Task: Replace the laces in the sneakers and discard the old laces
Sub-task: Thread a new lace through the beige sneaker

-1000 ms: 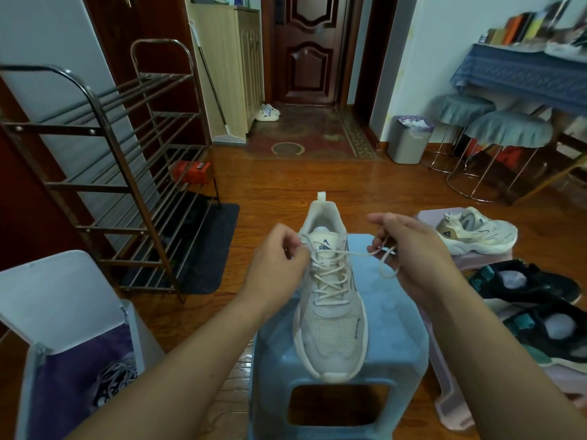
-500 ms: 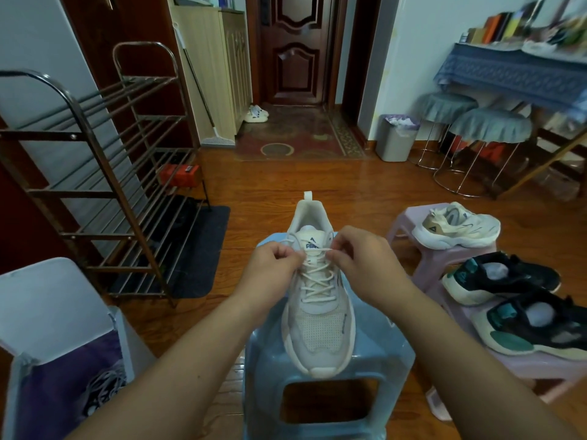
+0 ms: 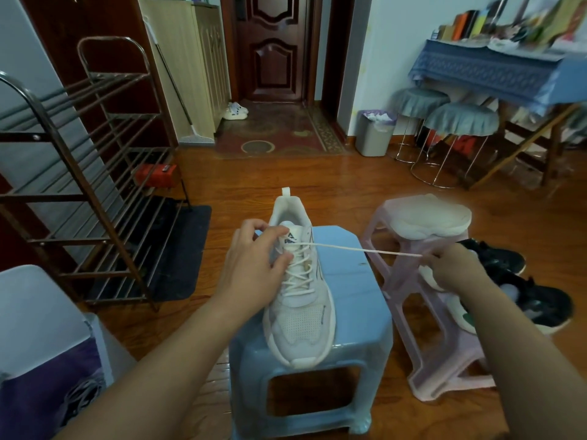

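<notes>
Right-hand grip (image 3: 444,268): fingers pinched on the end of a white lace (image 3: 365,249), which runs taut from the top eyelets of a white sneaker (image 3: 300,300) out to the right. Left-hand grip (image 3: 254,258): fingers curled at the sneaker's tongue and upper eyelets, thumb and forefinger pressed vs. the laced section; cannot tell whether they pinch a lace end there. Sneaker sits upright on a blue stool (image 3: 355,300), toe toward the camera, heel loop away; lacing crossed from toe up to approx. the top row. Pink stool (image 3: 409,281) just right of the blue one carries a 2nd white sneaker (image 3: 432,217), blurred. Black sneakers (image 3: 521,287) lie beside the pink stool, partly hidden by the right arm. Bottom left: open white bin (image 3: 38,300) w/ purple liner, a tangle of laces (image 3: 82,398) inside. Metal shoe rack (image 3: 95,173) at left on a dark mat (image 3: 178,249). Wood floor (image 3: 286,173) throughout. Grey waste bin (image 3: 374,134) near far wall.
</notes>
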A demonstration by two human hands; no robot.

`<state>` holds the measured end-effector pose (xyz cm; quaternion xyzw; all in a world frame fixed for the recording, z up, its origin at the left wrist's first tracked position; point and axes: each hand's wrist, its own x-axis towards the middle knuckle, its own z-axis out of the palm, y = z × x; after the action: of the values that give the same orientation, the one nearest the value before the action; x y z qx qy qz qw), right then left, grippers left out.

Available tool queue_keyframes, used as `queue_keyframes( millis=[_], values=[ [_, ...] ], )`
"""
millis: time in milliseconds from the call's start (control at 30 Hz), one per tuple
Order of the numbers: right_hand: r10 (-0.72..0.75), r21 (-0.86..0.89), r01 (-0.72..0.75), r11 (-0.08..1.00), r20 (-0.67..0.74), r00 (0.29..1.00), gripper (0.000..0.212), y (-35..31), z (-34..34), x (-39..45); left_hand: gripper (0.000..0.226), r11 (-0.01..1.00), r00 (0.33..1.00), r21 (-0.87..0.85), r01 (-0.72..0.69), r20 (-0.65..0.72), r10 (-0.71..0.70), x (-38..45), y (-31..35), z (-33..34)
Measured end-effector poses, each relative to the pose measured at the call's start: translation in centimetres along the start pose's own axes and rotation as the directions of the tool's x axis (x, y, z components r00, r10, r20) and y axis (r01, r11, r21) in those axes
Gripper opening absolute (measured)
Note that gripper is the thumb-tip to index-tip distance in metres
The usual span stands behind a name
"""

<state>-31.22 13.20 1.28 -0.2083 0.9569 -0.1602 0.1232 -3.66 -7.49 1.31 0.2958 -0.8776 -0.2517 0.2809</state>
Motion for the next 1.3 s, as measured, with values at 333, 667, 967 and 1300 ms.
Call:
queue_keyframes(
  millis=[333, 667, 967, 1300],
  values=[
    [-0.825, 0.929, -0.038, 0.367, 0.344, 0.448, 0.015, -8.9, -4.9, -10.2, 0.041, 0.723, 0.898, -0.679, 0.125, 0.387, 0.208, -1.2, 7.9, -3.6],
    [-0.340, 0.768, 0.219, 0.602, -0.002, 0.940, 0.011, -13.7, 2.3, -7.5, 0.021, 0.916, 0.953, -0.313, 0.250, -0.084, -0.290, 1.0, 2.5, -5.4],
    [-0.231, 0.664, 0.242, 0.707, -0.106, 0.967, 0.020, -15.9, 5.9, -7.8, 0.018, 0.973, 0.973, 0.050, 0.225, -0.060, -0.222, 2.1, 3.8, -1.4],
    [-0.295, 0.822, 0.183, 0.539, -0.020, 0.955, 0.014, -14.5, 5.9, -7.3, 0.017, 0.980, 0.983, 0.094, 0.175, -0.067, -0.170, 2.4, 3.2, -0.4]
  ],
)
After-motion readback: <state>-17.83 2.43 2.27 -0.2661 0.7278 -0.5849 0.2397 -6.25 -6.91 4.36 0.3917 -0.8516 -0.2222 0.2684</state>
